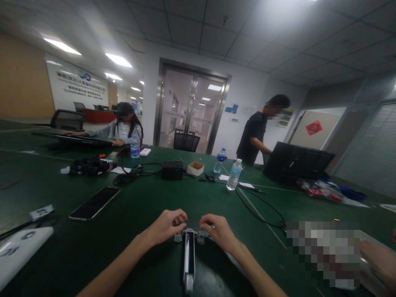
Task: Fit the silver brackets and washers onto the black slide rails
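Observation:
A long, narrow metal fitting (189,258) lies on the green table in front of me, its length pointing away from me. At its far end, small metal plates (202,236) stick out to both sides. My left hand (168,222) is just left of that far end, fingers curled in toward the thumb. On the other side, my right hand (218,229) is bent in a similar pinch close to the right plate. Anything between the fingertips of either hand is too small or hidden to make out.
A phone (94,203) lies left. Ahead are water bottles (234,175), a black box (172,170), an open small carton (195,168) and cables (262,204). Two people are across the table near monitors (297,163). Another person's hand (375,258) shows at right.

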Demonstrator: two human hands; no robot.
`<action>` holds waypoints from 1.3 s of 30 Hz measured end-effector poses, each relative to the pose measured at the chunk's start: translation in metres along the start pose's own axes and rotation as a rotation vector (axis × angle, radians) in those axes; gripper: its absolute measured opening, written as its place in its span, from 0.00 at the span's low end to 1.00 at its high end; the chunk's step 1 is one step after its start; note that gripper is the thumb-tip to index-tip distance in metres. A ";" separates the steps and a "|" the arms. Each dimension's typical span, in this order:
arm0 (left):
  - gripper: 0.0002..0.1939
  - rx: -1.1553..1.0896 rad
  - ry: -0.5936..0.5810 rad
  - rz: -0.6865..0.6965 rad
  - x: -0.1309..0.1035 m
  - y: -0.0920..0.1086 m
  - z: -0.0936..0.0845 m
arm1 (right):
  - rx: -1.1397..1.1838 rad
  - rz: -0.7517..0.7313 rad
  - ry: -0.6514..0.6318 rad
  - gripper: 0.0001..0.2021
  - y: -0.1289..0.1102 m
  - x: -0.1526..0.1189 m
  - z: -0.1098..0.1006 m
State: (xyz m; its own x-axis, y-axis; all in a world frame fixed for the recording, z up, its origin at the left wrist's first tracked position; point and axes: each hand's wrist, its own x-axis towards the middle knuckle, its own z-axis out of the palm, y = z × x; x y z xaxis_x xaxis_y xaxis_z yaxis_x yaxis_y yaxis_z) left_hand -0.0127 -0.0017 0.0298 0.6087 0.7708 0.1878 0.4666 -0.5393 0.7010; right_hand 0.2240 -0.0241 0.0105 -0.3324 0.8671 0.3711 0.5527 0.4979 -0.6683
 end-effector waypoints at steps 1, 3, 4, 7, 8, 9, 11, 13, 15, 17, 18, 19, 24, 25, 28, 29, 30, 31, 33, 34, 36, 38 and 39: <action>0.08 0.003 -0.037 -0.021 0.000 0.000 -0.004 | -0.068 -0.024 -0.034 0.09 0.001 0.000 -0.005; 0.08 0.011 -0.098 -0.049 -0.001 0.000 -0.010 | -0.140 -0.044 -0.099 0.10 0.002 0.000 -0.012; 0.07 0.015 -0.119 -0.056 -0.002 -0.001 -0.012 | -0.155 -0.044 -0.128 0.10 0.003 0.000 -0.015; 0.07 0.041 -0.159 -0.067 -0.004 -0.002 -0.016 | -0.158 -0.044 -0.192 0.12 0.004 -0.001 -0.018; 0.07 0.058 -0.170 -0.065 -0.004 -0.002 -0.017 | -0.152 -0.049 -0.209 0.12 0.004 -0.001 -0.018; 0.07 0.078 -0.180 -0.060 -0.005 -0.002 -0.017 | -0.145 -0.055 -0.222 0.12 0.005 -0.001 -0.018; 0.06 0.126 -0.190 -0.044 -0.006 -0.003 -0.016 | -0.136 -0.067 -0.245 0.12 0.006 -0.001 -0.016; 0.06 0.170 -0.193 -0.028 -0.006 -0.005 -0.014 | -0.145 -0.062 -0.259 0.10 0.006 -0.001 -0.014; 0.06 0.196 -0.194 -0.020 -0.005 -0.007 -0.012 | -0.171 -0.034 -0.265 0.08 0.006 -0.001 -0.013; 0.06 0.215 -0.193 -0.015 -0.005 -0.008 -0.009 | -0.196 0.001 -0.265 0.06 0.004 -0.001 -0.011; 0.06 0.225 -0.190 -0.012 -0.004 -0.009 -0.009 | -0.203 0.013 -0.264 0.05 0.003 -0.001 -0.010; 0.07 0.236 -0.188 -0.007 -0.004 -0.009 -0.008 | -0.207 0.021 -0.262 0.05 0.002 -0.001 -0.010; 0.07 0.294 -0.176 -0.020 -0.005 -0.004 -0.008 | -0.206 0.005 -0.255 0.05 0.000 -0.003 -0.005; 0.07 0.308 -0.173 -0.018 -0.005 -0.003 -0.008 | -0.207 -0.002 -0.253 0.05 0.001 -0.003 -0.005; 0.07 0.325 -0.167 -0.011 -0.006 -0.003 -0.007 | -0.203 -0.013 -0.247 0.06 0.004 -0.003 -0.003; 0.07 0.317 -0.170 -0.014 -0.006 -0.003 -0.007 | -0.201 -0.014 -0.245 0.06 0.005 -0.003 -0.002; 0.07 0.303 -0.176 -0.019 -0.006 -0.004 -0.007 | -0.200 -0.014 -0.240 0.06 0.005 -0.003 -0.002; 0.07 0.288 -0.182 -0.024 -0.006 -0.004 -0.007 | -0.199 -0.016 -0.238 0.06 0.005 -0.003 -0.002; 0.07 0.269 -0.189 -0.025 -0.005 -0.006 -0.006 | -0.197 -0.022 -0.237 0.07 0.004 -0.003 -0.003; 0.07 0.260 -0.190 -0.023 -0.005 -0.006 -0.006 | -0.195 -0.026 -0.238 0.07 0.004 -0.003 -0.003; 0.08 0.241 -0.191 -0.017 -0.005 -0.007 -0.007 | -0.191 -0.028 -0.245 0.07 0.002 -0.003 -0.004; 0.08 0.230 -0.189 -0.014 -0.005 -0.006 -0.007 | -0.193 -0.022 -0.246 0.07 0.001 -0.003 -0.005; 0.08 0.228 -0.188 -0.015 -0.005 -0.006 -0.007 | -0.196 -0.020 -0.247 0.07 0.001 -0.003 -0.005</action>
State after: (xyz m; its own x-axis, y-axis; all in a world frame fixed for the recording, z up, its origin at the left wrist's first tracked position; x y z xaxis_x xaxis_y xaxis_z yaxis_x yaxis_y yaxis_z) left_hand -0.0233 -0.0003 0.0297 0.6989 0.7145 0.0323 0.5961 -0.6068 0.5258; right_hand 0.2292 -0.0258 0.0117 -0.5064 0.8390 0.1991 0.6732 0.5290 -0.5167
